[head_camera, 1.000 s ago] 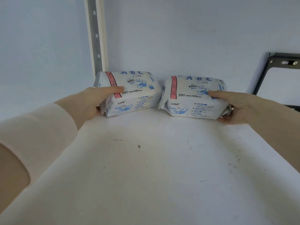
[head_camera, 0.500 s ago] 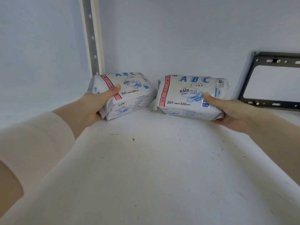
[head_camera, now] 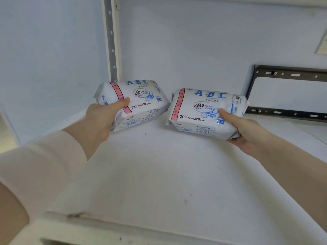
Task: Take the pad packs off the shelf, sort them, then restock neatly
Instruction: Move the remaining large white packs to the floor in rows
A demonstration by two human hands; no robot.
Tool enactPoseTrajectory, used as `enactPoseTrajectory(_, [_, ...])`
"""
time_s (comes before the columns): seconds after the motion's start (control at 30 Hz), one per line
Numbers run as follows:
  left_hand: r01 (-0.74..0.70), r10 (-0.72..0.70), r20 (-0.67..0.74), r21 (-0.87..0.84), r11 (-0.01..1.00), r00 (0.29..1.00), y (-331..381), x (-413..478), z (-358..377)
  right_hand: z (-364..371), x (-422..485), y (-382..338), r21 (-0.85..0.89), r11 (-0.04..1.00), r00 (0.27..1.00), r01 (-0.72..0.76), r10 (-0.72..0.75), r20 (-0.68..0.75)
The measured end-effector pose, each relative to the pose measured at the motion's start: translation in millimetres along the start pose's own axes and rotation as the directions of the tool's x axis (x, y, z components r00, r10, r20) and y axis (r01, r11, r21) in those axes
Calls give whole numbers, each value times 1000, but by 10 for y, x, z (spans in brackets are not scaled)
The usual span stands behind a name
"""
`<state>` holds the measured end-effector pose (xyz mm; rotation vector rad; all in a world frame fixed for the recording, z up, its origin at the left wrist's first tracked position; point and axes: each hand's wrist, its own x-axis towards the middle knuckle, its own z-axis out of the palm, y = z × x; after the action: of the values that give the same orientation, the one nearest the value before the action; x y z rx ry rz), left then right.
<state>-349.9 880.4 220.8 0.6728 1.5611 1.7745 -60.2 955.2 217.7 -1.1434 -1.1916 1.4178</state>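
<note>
step: we judge we are taking packs off the shelf [head_camera: 159, 174] | left pack [head_camera: 141, 103] centre-left, right pack [head_camera: 203, 110] centre-right, near the back wall [head_camera: 194, 41], just apart; white soft wrap, blue ABC, pink stripe | left hand [head_camera: 104, 119] and right hand [head_camera: 247, 131] each grip one, thumb on top | next: we should draw both out level

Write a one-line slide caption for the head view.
Left hand grips the left pad pack, right hand the right pad pack, at a white shelf.

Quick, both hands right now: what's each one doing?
Left hand: grips the left pad pack, thumb on top.
Right hand: grips the right pad pack, thumb on its front.
</note>
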Motion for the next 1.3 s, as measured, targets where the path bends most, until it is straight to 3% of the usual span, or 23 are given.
enactPoseTrajectory(0.4, [58,-58,-39,-13,998,998,242,-1664,-673,-224,-1485,-297,9,998,998,-64,64,-2])
enactPoseTrajectory(0.77, [81,-82,2,129,988,997,193,-2652,-1521,-276,-2438,-384,60,997,991,-51,58,-121])
enactPoseTrajectory(1.03, [111,-141,156,192,975,978,84,-3218,-2188,-20,-3168,-200,71,993,983,-97,107,-152])
enactPoseTrajectory(1.3, [99,-191,328,277,956,925,-99,-3576,-2644,190,-3556,52,97,985,988,-141,146,-52])
